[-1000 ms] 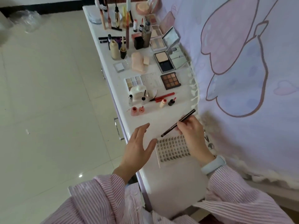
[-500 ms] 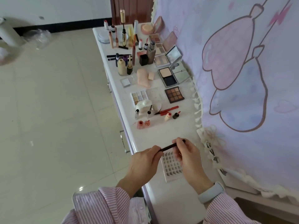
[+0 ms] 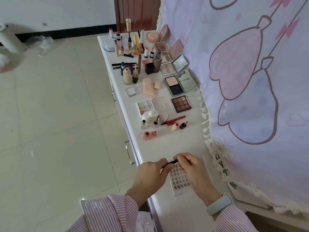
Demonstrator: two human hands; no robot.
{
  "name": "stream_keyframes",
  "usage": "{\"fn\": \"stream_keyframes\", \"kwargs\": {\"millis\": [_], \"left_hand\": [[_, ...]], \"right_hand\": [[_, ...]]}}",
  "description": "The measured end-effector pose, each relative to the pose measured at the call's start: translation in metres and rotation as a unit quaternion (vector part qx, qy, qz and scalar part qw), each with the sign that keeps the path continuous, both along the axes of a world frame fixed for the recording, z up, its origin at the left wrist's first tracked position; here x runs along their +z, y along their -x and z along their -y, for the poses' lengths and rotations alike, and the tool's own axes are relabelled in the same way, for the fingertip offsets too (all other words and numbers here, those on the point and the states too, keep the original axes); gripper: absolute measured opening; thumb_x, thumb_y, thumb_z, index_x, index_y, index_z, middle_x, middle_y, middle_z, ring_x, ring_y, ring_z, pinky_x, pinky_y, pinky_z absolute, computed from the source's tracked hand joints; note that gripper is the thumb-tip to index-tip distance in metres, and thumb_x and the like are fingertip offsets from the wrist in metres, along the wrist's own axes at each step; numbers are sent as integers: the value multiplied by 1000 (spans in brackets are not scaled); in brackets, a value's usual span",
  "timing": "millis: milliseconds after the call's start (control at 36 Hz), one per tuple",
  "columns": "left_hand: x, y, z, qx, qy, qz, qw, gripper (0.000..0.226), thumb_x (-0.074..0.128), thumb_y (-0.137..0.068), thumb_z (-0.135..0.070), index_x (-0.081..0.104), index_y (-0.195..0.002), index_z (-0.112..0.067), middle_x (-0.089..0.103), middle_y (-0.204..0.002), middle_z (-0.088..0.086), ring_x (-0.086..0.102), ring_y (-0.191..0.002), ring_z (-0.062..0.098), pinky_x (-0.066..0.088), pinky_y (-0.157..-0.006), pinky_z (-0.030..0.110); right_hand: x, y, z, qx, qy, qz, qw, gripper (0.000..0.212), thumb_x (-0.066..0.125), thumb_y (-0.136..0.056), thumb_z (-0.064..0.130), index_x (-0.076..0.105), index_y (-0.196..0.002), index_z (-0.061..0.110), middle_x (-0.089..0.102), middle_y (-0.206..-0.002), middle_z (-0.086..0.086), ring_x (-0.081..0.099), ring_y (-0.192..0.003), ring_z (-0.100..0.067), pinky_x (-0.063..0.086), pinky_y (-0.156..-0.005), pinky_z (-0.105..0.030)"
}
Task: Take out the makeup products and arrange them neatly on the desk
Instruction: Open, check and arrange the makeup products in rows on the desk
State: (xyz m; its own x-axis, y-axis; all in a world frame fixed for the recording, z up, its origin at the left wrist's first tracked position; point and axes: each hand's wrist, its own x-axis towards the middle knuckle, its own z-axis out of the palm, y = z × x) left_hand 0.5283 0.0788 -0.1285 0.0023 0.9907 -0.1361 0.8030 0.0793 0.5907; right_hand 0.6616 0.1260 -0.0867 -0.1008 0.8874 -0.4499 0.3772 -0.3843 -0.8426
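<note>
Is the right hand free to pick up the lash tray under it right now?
Probably not yet: the right hand and left hand both grip the black pencil above the lash tray.

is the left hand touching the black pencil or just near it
Touching. The head view shows the left hand with its fingers curled round one end of the black pencil, while the right hand pinches the other end.

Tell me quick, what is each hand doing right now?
Left hand: gripping one end of the thin black pencil.
Right hand: pinching the pencil's other end.
</note>
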Motion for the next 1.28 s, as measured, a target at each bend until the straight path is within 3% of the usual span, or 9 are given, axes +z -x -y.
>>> {"fn": "stream_keyframes", "kwargs": {"millis": [139, 306, 445, 583, 639, 750, 1083, 1167, 1278], "left_hand": [[7, 7, -2, -20, 66, -5, 998, 39, 35, -93, -54, 44, -116, -24, 46, -70, -12, 44, -58, 7, 33, -56, 21], [-5, 17, -3, -2, 128, 62, 990, 31, 33, -91, -2, 34, -122, -8, 33, -72, -7, 32, -57, 6, 28, -47, 19], [-14, 18, -10, 24, 123, 30, 992, 40, 31, -85, 13, 35, -117, -10, 47, -93, 3, 36, -66, 9, 32, -58, 21], [-32, 18, -21, 0, 50, -11, 999, 31, 42, -94, -1, 48, -122, -15, 53, -110, 1, 47, -90, 14, 36, -70, 20], [-36, 17, -25, -5, 18, -24, 1000, 28, 55, -91, -5, 59, -118, -13, 53, -101, 2, 49, -79, 13, 36, -65, 19], [-42, 15, -32, -11, -47, -54, 997, 43, 85, -54, 5, 72, -91, -12, 55, -71, 1, 52, -57, 15, 39, -51, 20], [-61, 11, -40, -14, -111, -63, 992, 29, 87, -56, -7, 70, -77, -15, 60, -68, -2, 57, -58, 16, 46, -51, 26], [-63, 9, -44, -7, -118, -64, 991, 27, 87, -57, -6, 71, -77, -14, 58, -68, -1, 55, -58, 17, 46, -49, 27], [-65, 4, -50, 7, -128, -70, 989, 34, 87, -56, -8, 70, -85, -11, 61, -75, 2, 58, -62, 20, 48, -51, 29]], "right_hand": [[-3, -5, -9, -4, 18, 12, 1000, 20, 53, -90, 9, 67, -77, 14, 48, -45, 11, 37, -45, -7, 32, -48, -21], [-27, -29, -40, -120, 24, 79, 989, 18, 49, -92, 12, 63, -91, 2, 50, -67, -1, 38, -53, -12, 30, -49, -23], [-41, -26, -59, -23, 5, 148, 989, 11, 46, -94, 12, 57, -94, 9, 59, -88, -4, 51, -76, -13, 35, -58, -18], [-59, -13, -74, 60, -2, 188, 980, 18, 49, -91, 6, 61, -105, 9, 63, -103, -4, 52, -90, -11, 38, -72, -19], [-62, -8, -79, 90, -21, 201, 975, 18, 51, -90, 4, 62, -104, 8, 63, -104, -3, 52, -91, -10, 37, -78, -17], [-66, -1, -81, 128, -58, 202, 969, 16, 54, -88, 3, 65, -100, 8, 63, -98, -1, 51, -86, -8, 33, -66, -5], [-59, -31, -50, 119, -140, 229, 956, 22, 47, -92, 5, 61, -108, 11, 59, -105, 2, 53, -96, -7, 37, -80, -7], [-62, -43, -33, 141, -156, 272, 939, 22, 48, -91, 4, 62, -107, 11, 56, -105, 2, 49, -100, -10, 37, -85, -15], [-72, -56, -13, 170, -230, 357, 889, 26, 67, -77, 9, 64, -102, 15, 61, -104, -4, 53, -99, -23, 49, -82, -42]]}}
